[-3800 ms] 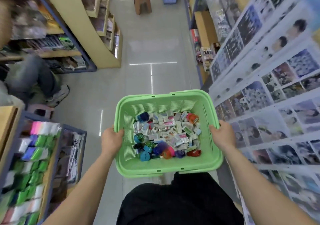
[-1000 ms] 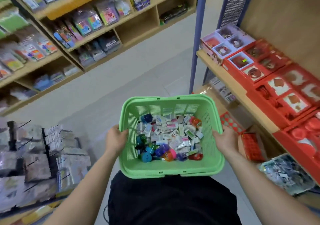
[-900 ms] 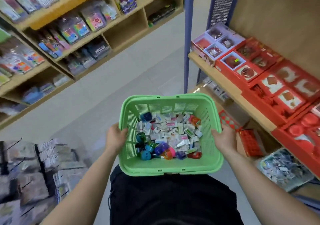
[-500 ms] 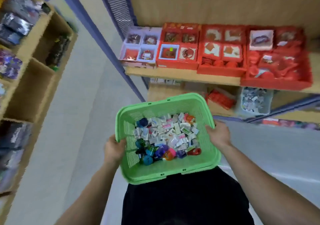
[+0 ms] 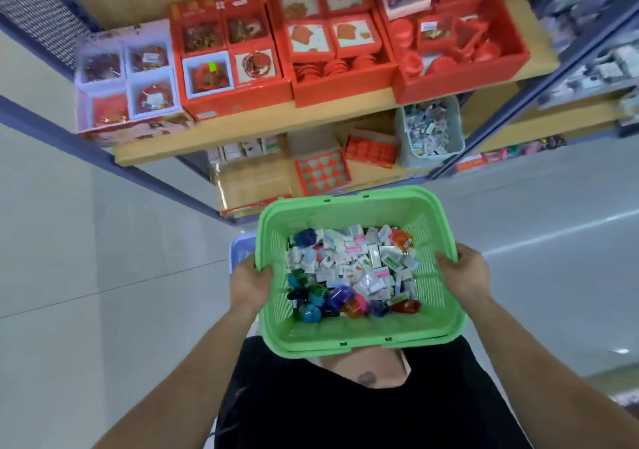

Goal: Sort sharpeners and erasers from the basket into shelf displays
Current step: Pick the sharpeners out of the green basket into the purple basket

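The left hand curls its fingers over the left rim of the basket; the right hand clamps the right rim. Inside lie erasers (far side) and sharpeners, before a shelf.

The white erasers heaped in the green basket carry labels too small to read, and the lower layers are buried, as are some colored sharpeners. The basket wall covers part of the fingers of the left hand and the right hand. Both forearms run off the bottom edge. A lilac-blue plastic thing, possibly a crate, shows only a corner behind the basket. The pale bin holds small packets too blurred to name. The red display boxes are clipped by the top edge. The shelving at far right is smeared.
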The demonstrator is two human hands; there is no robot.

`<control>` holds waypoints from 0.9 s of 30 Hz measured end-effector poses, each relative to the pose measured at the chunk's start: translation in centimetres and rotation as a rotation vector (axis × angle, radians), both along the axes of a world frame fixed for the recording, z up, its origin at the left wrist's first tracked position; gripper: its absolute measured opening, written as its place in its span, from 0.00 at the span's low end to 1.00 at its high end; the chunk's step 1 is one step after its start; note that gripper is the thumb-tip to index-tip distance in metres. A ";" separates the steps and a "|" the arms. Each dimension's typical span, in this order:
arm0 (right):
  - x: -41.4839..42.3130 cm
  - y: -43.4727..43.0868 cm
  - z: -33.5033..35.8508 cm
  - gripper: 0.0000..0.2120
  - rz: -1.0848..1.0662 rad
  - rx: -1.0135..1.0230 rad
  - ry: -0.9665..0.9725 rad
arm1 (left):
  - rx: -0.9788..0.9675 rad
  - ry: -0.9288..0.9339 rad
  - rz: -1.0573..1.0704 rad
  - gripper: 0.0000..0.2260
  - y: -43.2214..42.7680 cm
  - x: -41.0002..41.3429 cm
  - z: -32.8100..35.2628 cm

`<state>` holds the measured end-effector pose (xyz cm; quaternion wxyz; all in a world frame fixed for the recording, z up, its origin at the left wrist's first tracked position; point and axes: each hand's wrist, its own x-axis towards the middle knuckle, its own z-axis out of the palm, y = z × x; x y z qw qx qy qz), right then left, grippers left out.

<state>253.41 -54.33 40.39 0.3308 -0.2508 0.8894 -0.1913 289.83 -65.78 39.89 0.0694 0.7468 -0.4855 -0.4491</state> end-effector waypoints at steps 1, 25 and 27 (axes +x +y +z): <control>-1.6 0.2 -2.0 0.04 -0.004 0.005 0.000 | -0.001 -0.004 -0.015 0.04 0.0 -1.6 -1.9; -18.6 -10.1 -45.8 0.11 0.163 0.091 0.101 | -0.046 0.016 0.104 0.12 -3.5 -19.4 -47.3; -18.6 -10.8 -46.8 0.13 0.199 0.137 0.097 | -0.058 0.033 0.108 0.13 -3.3 -19.3 -47.9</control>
